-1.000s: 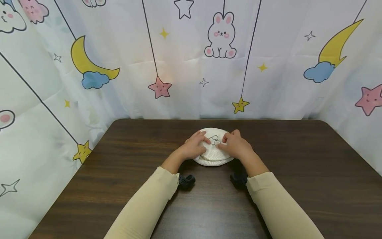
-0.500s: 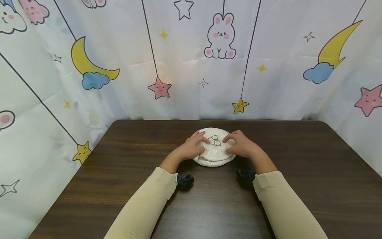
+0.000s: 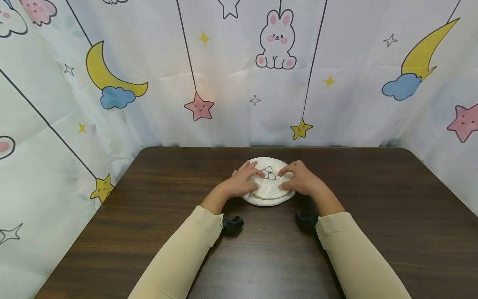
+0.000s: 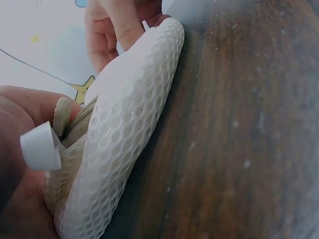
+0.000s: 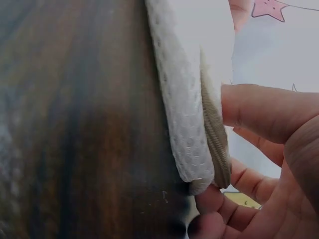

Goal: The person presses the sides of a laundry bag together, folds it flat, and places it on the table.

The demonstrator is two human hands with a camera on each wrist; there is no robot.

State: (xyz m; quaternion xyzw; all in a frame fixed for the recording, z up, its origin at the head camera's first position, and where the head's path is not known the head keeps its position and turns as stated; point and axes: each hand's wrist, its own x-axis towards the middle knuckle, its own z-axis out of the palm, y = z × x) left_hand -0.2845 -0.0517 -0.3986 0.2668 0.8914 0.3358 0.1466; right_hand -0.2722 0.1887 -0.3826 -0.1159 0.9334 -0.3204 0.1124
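A flattened round white mesh laundry bag [image 3: 268, 192] lies on the table, with a small dark line drawing [image 3: 269, 172] on its top. My left hand [image 3: 240, 182] grips the bag's left side, thumb and forefinger on the upper face. Beside that palm, the left wrist view shows a beige zipper [image 4: 82, 122] and a white label [image 4: 41, 148]. At the right edge, my right hand [image 3: 301, 179] holds the bag, its thumb [image 5: 259, 110] on top and other fingers curled about the rim. The zipper's beige band runs along this edge too.
The dark wooden table [image 3: 149, 199] extends around the bag on all sides. A white curtain [image 3: 231, 79] printed with moons, stars and a rabbit hangs behind it. Black bands [image 3: 232, 225] sit at both wrists, below cream sleeves.
My right hand has shifted right, from the middle of the bag's top to its right edge. My left hand stays almost in place. The head view has tilted slightly.
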